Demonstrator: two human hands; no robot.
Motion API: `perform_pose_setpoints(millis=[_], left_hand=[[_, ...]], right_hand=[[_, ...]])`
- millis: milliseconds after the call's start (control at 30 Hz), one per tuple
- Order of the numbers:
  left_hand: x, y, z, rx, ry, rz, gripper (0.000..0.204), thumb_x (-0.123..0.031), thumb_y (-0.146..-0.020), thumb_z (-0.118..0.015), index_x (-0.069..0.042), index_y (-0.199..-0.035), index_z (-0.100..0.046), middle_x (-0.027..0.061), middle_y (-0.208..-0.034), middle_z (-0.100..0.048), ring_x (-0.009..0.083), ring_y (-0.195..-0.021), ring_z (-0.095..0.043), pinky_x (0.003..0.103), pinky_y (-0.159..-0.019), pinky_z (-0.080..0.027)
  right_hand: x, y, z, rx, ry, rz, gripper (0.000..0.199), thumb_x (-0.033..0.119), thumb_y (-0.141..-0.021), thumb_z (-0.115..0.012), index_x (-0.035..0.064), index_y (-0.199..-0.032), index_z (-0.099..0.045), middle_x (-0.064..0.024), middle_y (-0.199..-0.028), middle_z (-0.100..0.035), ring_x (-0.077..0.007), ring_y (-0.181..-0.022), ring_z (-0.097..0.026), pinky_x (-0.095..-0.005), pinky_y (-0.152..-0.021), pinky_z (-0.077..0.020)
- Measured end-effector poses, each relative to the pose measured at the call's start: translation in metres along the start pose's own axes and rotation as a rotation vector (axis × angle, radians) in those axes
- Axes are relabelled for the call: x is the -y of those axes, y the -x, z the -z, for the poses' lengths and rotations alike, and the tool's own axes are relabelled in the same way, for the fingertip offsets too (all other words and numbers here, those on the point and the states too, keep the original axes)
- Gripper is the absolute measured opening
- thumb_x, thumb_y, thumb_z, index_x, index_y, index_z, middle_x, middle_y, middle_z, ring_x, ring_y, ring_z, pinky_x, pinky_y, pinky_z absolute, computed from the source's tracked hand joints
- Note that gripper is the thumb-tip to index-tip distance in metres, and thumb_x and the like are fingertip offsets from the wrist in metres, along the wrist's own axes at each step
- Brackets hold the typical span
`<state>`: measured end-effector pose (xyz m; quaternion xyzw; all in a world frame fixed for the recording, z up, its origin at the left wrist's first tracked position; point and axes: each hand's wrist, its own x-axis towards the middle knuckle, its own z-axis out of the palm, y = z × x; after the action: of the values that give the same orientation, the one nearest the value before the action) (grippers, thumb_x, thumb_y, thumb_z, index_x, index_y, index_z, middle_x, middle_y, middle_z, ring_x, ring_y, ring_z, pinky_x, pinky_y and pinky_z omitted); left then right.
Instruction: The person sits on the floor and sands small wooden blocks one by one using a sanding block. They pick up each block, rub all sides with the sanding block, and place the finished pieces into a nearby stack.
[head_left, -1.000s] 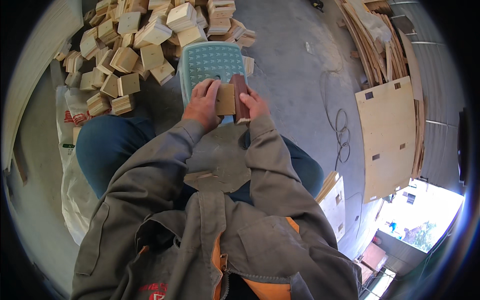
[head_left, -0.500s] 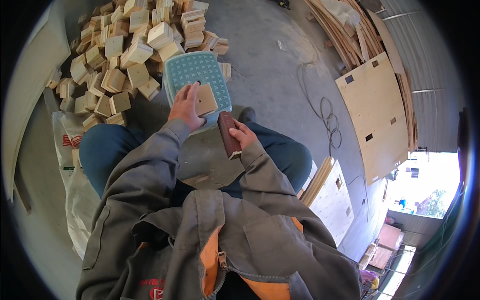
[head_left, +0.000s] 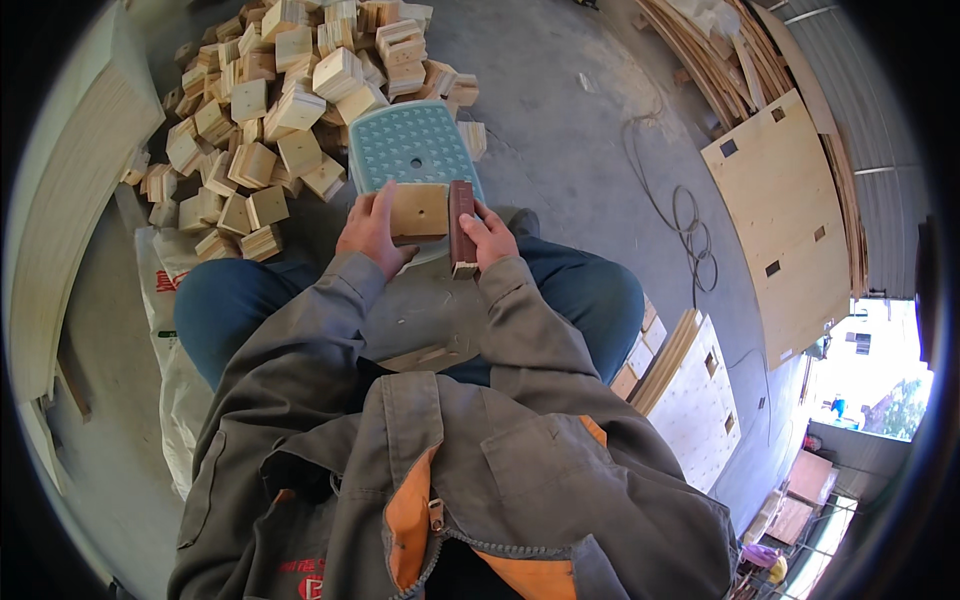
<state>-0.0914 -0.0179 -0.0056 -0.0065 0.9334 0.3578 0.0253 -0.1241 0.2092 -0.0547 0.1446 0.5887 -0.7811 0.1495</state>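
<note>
Wooden block sits in our left hand, fingers wrapped round its edge; our right hand clasps the dark sanding block against its side. We should keep both square, pressure even. Beyond: stool, block pile.

We wore a grey work jacket with orange lining at the zip, red markings, apparently, lower left, and blue trousers.

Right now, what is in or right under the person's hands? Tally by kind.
Square wooden block, in left hand: 1
Dark brown sanding block, in right hand: 1
Pale blue plastic stool: 1
Total: 3
</note>
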Motion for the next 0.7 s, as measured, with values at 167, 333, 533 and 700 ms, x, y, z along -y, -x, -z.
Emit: perform_pose_setpoints(millis=[167,333,533,700], left_hand=[[-0.002,-0.019,-0.018,-0.134,-0.044,-0.117,0.111,-0.021,-0.069,-0.093,-0.01,-0.161,-0.034,0.0189,-0.158,-0.042,0.04,-0.148,-0.041,0.046,-0.121,-0.04],[0.002,-0.038,-0.038,-0.043,0.023,-0.033,0.104,-0.019,-0.07,-0.091,-0.008,-0.159,-0.038,0.0184,-0.16,-0.04,0.0408,-0.148,-0.041,0.044,-0.121,-0.041],[0.004,-0.04,-0.041,-0.007,0.003,-0.034,0.098,-0.018,-0.071,-0.091,-0.008,-0.155,-0.041,0.0173,-0.157,-0.041,0.0411,-0.145,-0.043,0.044,-0.118,-0.044],[0.005,-0.04,-0.047,-0.048,0.035,-0.012,0.105,-0.019,-0.066,-0.095,-0.007,-0.155,-0.04,0.0181,-0.156,-0.041,0.0423,-0.144,-0.043,0.045,-0.117,-0.044]], right_hand=[[0.009,0.03,0.012,-0.078,0.697,0.365,0.07,0.027,-0.089,-0.082,0.0036,-0.15,-0.056,-0.0237,-0.141,-0.063,-0.0316,-0.127,-0.064,-0.0425,-0.107,-0.0516],[0.001,0.058,-0.006,-0.048,1.02,0.599,0.07,0.028,-0.086,-0.082,0.0101,-0.149,-0.059,-0.0341,-0.151,-0.047,-0.0513,-0.135,-0.051,-0.0537,-0.114,-0.0436],[0.01,0.022,-0.028,-0.158,1.157,0.694,0.067,0.024,-0.084,-0.082,0.0137,-0.147,-0.061,-0.0308,-0.149,-0.047,-0.0486,-0.133,-0.05,-0.0543,-0.112,-0.0442],[0.044,-0.058,-0.06,-0.186,1.214,0.567,0.061,0.028,-0.087,-0.076,0.0153,-0.145,-0.064,-0.0251,-0.147,-0.052,-0.0466,-0.132,-0.052,-0.0527,-0.111,-0.0473]])
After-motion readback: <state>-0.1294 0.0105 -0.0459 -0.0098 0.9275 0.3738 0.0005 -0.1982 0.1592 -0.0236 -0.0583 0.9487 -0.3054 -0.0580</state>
